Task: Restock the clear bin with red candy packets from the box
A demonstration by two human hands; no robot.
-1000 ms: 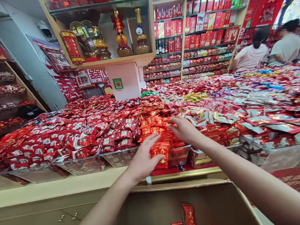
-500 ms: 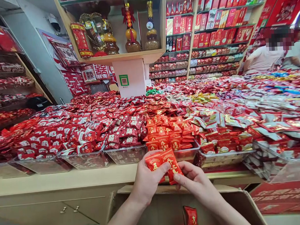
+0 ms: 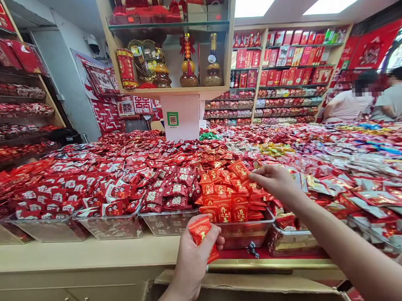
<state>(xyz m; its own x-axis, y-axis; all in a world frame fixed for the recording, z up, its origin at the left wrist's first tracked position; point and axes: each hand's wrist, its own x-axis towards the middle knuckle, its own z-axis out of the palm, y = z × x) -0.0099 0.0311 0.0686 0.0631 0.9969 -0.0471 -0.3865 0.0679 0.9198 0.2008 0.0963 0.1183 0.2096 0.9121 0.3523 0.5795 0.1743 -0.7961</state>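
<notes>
My left hand [image 3: 197, 252] is closed round a red candy packet [image 3: 201, 230] with gold lettering, in front of the clear bins. Farther up and to the right, my right hand [image 3: 272, 180] pinches the edge of another red packet [image 3: 239, 169] at the top of the pile. That pile of red and gold packets [image 3: 223, 209] fills a clear plastic bin [image 3: 246, 234] at the front of the counter. Below my hands is an open cardboard box [image 3: 253, 283], its inside mostly out of view.
Clear bins [image 3: 107, 226] of dark red packets stand to the left, others with red and white packets [image 3: 373, 200] to the right. A display cabinet [image 3: 171, 90] hangs above the counter. Two people [image 3: 348, 102] are at the back right.
My right hand has moved from beside my left hand up to the pile, with a packet at its fingertips. My left hand still holds a packet. The view has tilted upward.
</notes>
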